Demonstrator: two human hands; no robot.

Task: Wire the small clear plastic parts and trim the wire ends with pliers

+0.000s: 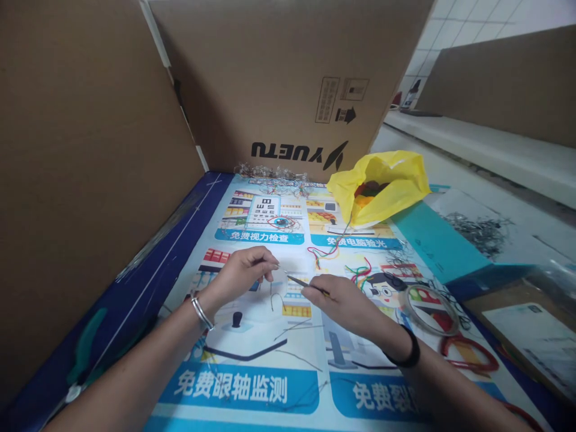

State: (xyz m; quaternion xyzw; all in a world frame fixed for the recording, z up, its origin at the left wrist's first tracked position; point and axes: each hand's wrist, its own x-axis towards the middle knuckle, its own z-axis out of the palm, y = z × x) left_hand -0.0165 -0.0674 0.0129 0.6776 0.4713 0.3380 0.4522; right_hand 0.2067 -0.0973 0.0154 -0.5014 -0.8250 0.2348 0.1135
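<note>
My left hand (245,273), with a silver bangle at the wrist, pinches a thin wire between thumb and fingertips. A short bent dark wire (278,298) shows just below these fingers; whether it joins the pinched piece I cannot tell. My right hand (337,300), with a black band on its wrist, is closed round slim dark tweezers (297,281). Their tip points left and lies close to my left fingertips. Both hands are above a printed poster sheet (252,387). Several loose thin wires (299,359) lie beneath and in front of them.
Cardboard panels (270,72) stand at the left and back. A yellow bag (400,180) holds coloured material. Red, green and yellow cords (362,276) lie nearby. Right are a tape roll (407,309), a red-handled tool (468,365) and dark wire pieces (477,234). Green-handled pliers (87,348) lie left.
</note>
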